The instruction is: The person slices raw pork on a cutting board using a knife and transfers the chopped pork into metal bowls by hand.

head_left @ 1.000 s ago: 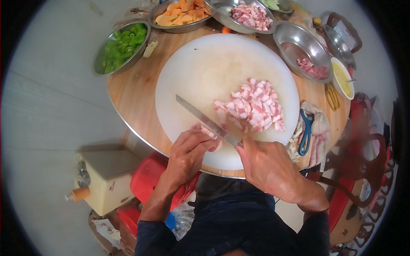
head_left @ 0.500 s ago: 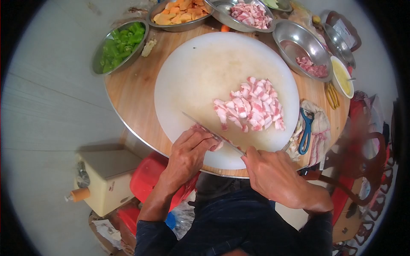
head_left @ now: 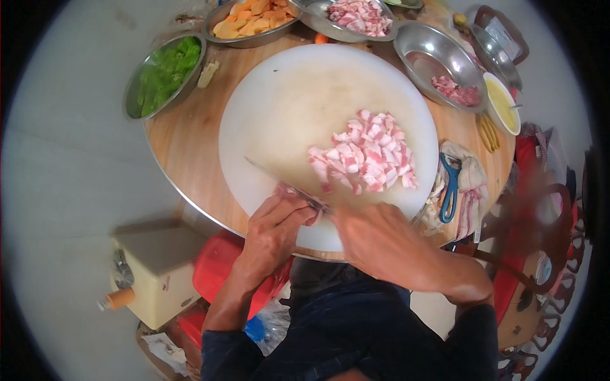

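On a round white cutting board [head_left: 273, 108], my right hand [head_left: 378, 241] grips a knife [head_left: 270, 171], its blade slanting up to the left. My left hand [head_left: 273, 225] presses a strip of raw meat [head_left: 311, 219] near the board's front edge, fingers bent against the blade. Most of that strip is hidden under the fingers and behind the knife. Just beyond my right hand lies a heap of chopped pork [head_left: 372, 149], pink and white pieces spread over the right half of the board.
Along the table's far side stand metal bowls with green peppers [head_left: 168, 70], orange slices [head_left: 254, 19], cut meat [head_left: 359, 18] and a little minced meat [head_left: 454, 92]. A blue-handled peeler [head_left: 450, 190] rests on a cloth [head_left: 470, 174] at right. A red stool [head_left: 219, 260] is below the table.
My right hand has pushed the knife forward and to the left, so the blade reaches farther past my left hand. The whole view has shifted slightly. My left hand stays on the meat.
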A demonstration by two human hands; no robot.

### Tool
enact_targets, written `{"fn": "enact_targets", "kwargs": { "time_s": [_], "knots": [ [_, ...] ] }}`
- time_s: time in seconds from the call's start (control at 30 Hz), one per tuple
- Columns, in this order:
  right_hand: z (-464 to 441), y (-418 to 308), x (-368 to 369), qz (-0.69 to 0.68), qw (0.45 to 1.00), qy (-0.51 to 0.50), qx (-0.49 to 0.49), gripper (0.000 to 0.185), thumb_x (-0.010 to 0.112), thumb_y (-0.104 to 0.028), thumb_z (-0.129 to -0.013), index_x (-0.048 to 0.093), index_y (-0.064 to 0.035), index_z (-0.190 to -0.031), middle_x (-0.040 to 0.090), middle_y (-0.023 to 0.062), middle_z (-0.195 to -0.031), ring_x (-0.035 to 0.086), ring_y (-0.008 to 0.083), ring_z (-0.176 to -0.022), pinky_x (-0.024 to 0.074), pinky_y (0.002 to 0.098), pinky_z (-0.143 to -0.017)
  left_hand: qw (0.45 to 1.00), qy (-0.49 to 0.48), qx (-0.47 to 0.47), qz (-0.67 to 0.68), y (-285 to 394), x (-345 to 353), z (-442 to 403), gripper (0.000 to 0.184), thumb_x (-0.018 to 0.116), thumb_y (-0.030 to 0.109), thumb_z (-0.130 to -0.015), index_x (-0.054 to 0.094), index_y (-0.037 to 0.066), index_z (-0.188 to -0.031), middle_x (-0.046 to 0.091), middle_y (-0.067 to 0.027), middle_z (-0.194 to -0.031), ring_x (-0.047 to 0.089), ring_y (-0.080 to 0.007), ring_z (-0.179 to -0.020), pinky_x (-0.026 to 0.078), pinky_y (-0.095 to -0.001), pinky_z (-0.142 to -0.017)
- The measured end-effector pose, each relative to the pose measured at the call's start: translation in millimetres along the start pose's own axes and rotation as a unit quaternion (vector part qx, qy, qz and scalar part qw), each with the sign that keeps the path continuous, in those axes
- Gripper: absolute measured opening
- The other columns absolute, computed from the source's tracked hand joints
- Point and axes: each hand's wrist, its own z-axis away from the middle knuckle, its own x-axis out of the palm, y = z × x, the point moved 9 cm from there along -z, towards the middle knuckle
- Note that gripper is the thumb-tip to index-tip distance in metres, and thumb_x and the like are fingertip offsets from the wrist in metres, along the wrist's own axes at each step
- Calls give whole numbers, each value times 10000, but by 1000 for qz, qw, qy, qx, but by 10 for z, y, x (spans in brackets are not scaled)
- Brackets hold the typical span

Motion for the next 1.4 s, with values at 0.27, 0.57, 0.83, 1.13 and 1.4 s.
{"fn": "enact_targets", "kwargs": {
  "time_s": [0.27,0.57,0.83,1.13,1.4],
  "knots": [
    [-200,102,136,15,1000,-1,22,120,680,-53,-892,684,59,-935,734,276,-846,783,413,-843,624,487,-701,1000,7,-7,1,9,-6,-24,277,713,-90,-728,767,20,-977,747,-85,-1034,729,-297,-988,590,-399,-876],
    [408,200,-63,71,980,-136,128,163,686,-64,-918,656,60,-1019,737,266,-780,786,418,-742,618,509,-656,999,24,-25,20,7,-9,-22,267,722,-100,-746,764,29,-977,740,-83,-984,731,-321,-991,589,-429,-960],
    [179,291,-235,7,991,55,121,239,598,-141,-1076,635,95,-1054,696,267,-700,730,468,-650,577,538,-592,998,50,-37,23,-45,-77,109,304,764,-71,-770,793,74,-1036,769,-70,-1038,751,-297,-1030,610,-423,-967],
    [254,136,-69,-10,995,-27,95,279,575,-177,-1107,616,66,-975,676,256,-656,720,466,-615,577,525,-558,999,30,-1,-35,44,-67,82,349,794,-22,-715,803,104,-1041,776,-58,-1066,747,-289,-1040,617,-400,-912],
    [197,103,0,7,994,-60,87,184,606,-108,-1053,612,60,-979,674,257,-631,742,421,-603,585,495,-553,1000,-8,-7,-6,14,-43,48,344,780,-27,-729,774,98,-1050,771,-71,-1056,737,-307,-996,604,-415,-885]
  ]
}}
